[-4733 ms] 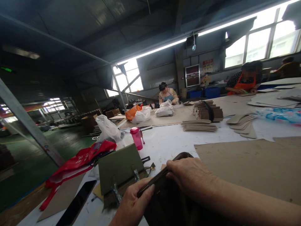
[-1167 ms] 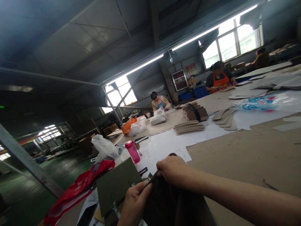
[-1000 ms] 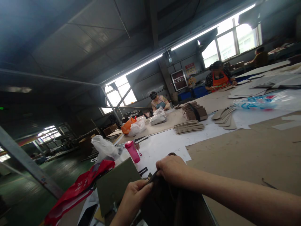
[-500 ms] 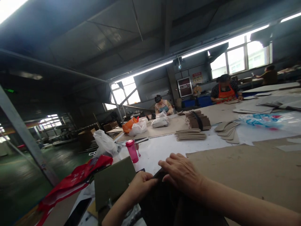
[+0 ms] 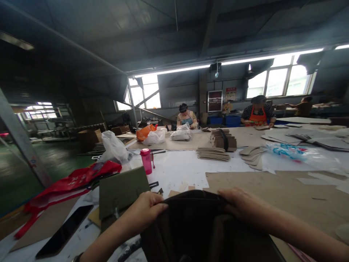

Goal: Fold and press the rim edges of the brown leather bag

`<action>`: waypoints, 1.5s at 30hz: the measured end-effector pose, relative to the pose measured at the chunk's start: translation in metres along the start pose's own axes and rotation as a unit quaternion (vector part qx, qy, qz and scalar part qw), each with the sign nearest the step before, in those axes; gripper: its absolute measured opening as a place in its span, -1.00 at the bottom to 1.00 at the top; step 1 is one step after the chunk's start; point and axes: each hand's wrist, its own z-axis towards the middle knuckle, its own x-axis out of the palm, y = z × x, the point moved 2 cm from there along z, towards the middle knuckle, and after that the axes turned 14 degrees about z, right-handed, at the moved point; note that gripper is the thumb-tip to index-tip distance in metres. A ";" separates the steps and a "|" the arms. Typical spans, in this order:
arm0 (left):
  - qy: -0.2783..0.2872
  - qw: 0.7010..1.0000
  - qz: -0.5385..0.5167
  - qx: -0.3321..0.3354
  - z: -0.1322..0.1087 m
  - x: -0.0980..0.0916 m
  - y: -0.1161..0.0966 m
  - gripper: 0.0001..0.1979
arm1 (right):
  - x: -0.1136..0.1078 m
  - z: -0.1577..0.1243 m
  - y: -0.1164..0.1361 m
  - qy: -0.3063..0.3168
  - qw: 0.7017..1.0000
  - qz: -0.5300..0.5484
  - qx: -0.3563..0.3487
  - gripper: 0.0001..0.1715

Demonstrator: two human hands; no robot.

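A dark brown bag-like piece (image 5: 199,225) lies in front of me on the table, its curved upper edge raised between my hands. My left hand (image 5: 145,211) is closed on the left end of that edge. My right hand (image 5: 240,205) grips the right end, fingers curled over the rim. Just left of my left hand stands an olive-green flat panel (image 5: 122,189) with metal clips at its lower edge.
A large brown cardboard sheet (image 5: 286,193) covers the table on my right. A pink bottle (image 5: 146,161), a red bag (image 5: 71,180), a white plastic bag (image 5: 113,145) and a black phone (image 5: 64,236) lie at left. Stacks of cut pieces (image 5: 214,153) sit farther back, where three people work.
My hands have moved apart along the dark piece's upper edge, spreading it wide. The camera has levelled and swung slightly, so the table lies flatter in view.
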 end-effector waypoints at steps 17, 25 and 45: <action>0.147 0.978 -0.092 0.113 -0.003 -0.015 -0.014 -0.72 | 0.005 0.011 0.009 0.063 0.989 0.124 -0.050 -0.65; 0.139 0.973 -0.144 0.112 -0.002 -0.005 -0.019 -0.74 | 0.002 0.018 0.011 0.031 0.999 0.009 0.002 -0.67; 0.144 0.963 -0.214 0.074 0.007 0.005 -0.017 -0.69 | 0.034 0.055 0.059 -0.049 0.979 -0.190 -0.051 -0.87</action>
